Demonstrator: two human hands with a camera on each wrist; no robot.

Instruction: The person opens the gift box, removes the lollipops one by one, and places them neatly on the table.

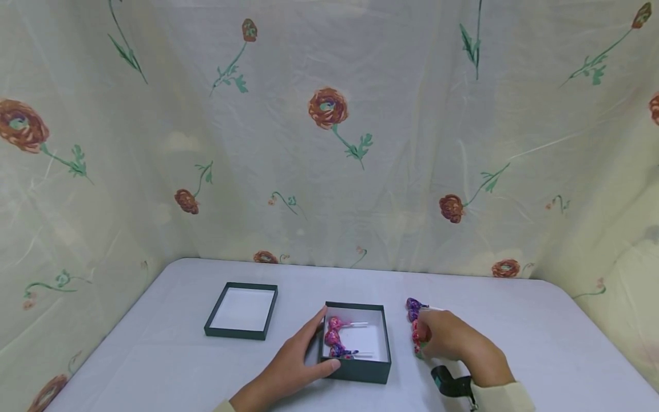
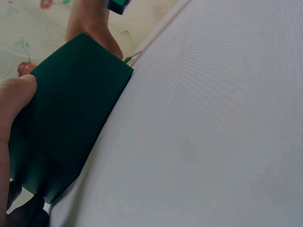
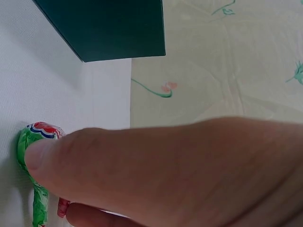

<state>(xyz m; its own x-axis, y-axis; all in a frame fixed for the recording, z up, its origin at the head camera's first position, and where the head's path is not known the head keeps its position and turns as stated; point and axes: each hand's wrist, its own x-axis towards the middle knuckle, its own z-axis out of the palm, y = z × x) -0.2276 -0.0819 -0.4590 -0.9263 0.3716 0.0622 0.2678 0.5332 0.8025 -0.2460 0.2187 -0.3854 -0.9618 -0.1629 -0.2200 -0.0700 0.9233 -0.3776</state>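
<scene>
Here the dark green box (image 1: 360, 366) serves as the landmark: it sits open on the white tabletop (image 1: 540, 343), already holding wrapped lollipops (image 1: 336, 337) along its left inner wall, their white sticks pointing right across the box floor. The left hand (image 1: 296, 366) lies against the box's left side, thumb pressed to the near left corner and fingers (image 1: 316, 323) laid straight along the outer wall, bracing it rather than wrapping round it. Just to the right of the box, a little apart from its right wall, the right hand (image 1: 453, 340) has its curled fingers closed on a green-wrapped lollipop (image 3: 35, 142), pinned against the tabletop under the thumb in the right wrist view; more red and purple lollipops (image 1: 414, 312) lie at that hand's far side, touching its knuckles. From the held sweet the box opening lies leftward, so the right hand is much the nearer to it, and I cannot tell which way its stick points. The box's lid (image 1: 242, 311) rests upturned, well apart to the left and farther back.
</scene>
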